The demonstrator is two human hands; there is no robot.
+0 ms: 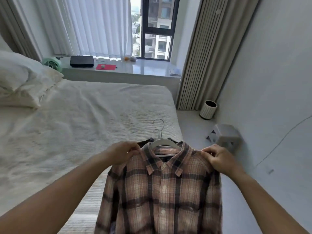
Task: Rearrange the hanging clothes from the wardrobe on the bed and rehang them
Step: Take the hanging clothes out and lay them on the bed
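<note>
A pink and brown plaid shirt [162,188] hangs on a white hanger [164,143] with a metal hook, held up over the near right corner of the bed [87,119]. My left hand [124,152] pinches the shirt's left shoulder. My right hand [219,158] pinches its right shoulder. A dark garment [146,141] shows just behind the collar, with a second hanger hook beside the first. The shirt's lower part runs out of view at the bottom.
White pillows [22,81] lie at the bed's left end. The window ledge [135,69] carries a green fan, a black box and a red pad. A ribbed white bin [208,109] and a grey block [228,135] stand on the floor at right, by the wall.
</note>
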